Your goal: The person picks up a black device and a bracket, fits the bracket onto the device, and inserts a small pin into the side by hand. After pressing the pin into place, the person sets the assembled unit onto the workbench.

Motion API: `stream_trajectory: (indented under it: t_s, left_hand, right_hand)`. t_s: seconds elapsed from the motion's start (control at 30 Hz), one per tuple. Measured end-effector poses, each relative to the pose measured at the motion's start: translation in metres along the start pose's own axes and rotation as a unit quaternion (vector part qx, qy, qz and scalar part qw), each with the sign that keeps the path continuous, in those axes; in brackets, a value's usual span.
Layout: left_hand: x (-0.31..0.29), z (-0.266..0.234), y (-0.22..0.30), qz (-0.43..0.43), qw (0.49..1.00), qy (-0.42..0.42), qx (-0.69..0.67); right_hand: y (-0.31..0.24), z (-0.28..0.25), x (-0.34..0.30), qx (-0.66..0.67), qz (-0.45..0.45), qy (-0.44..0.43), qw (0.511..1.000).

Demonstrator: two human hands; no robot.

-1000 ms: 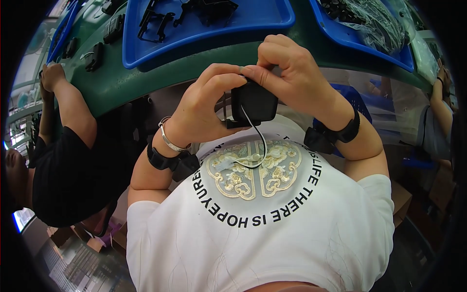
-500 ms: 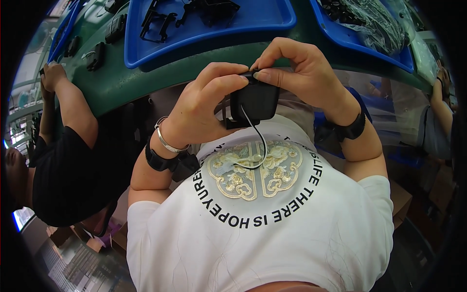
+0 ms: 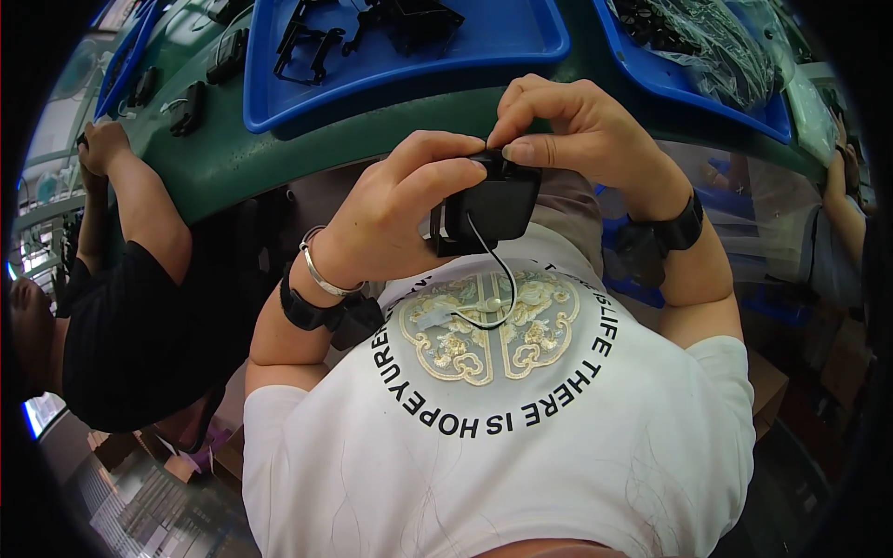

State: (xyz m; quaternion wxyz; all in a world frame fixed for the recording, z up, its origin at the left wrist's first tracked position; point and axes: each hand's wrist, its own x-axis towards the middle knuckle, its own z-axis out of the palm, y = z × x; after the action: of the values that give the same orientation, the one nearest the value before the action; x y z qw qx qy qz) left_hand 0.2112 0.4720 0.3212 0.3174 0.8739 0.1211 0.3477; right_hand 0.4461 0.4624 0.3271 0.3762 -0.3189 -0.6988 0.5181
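Held up in front of my white shirt is a black box-shaped plastic device (image 3: 502,206), slightly tilted. My left hand (image 3: 391,197) is closed around its left side, fingers along the top edge. At its top right, my right hand (image 3: 581,130) pinches the upper edge between thumb and index finger; any small part between those fingertips is hidden. A thin black-and-white cable (image 3: 511,279) leaves the device's face and hangs in a loop over the shirt, ending in a pale connector (image 3: 433,320).
Beyond my hands, a green table (image 3: 372,130) bears a blue tray (image 3: 307,116) of black brackets and another blue tray (image 3: 651,82) with black parts and clear plastic bags. Several black devices (image 3: 189,109) lie at left. Co-workers' arms (image 3: 139,186) are at both sides.
The device has shifted slightly right and tipped in my hands. My right fingers have opened a little along its top edge, the thumb moving right.
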Motion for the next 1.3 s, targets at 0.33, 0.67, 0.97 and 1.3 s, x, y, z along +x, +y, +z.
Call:
stream_trajectory:
  t_s: [0.33, 0.67, 0.97, 1.3]
  left_hand:
    - [-0.001, -0.001, 0.0, -0.014, 0.999, -0.049, 0.013]
    - [0.0, -0.008, -0.004, -0.075, 0.981, -0.07, -0.167]
    - [0.001, -0.008, -0.01, -0.081, 0.937, -0.077, -0.331]
    - [0.006, -0.013, -0.01, -0.068, 0.978, -0.091, -0.178]
  right_hand:
    - [-0.006, 0.001, -0.002, -0.05, 0.067, -0.045, 0.995]
    - [-0.007, 0.003, -0.006, 0.043, 0.093, -0.058, 0.993]
    - [0.004, 0.006, -0.01, 0.155, -0.069, -0.057, 0.984]
    - [-0.021, 0.013, -0.008, -0.109, 0.093, 0.0, 0.99]
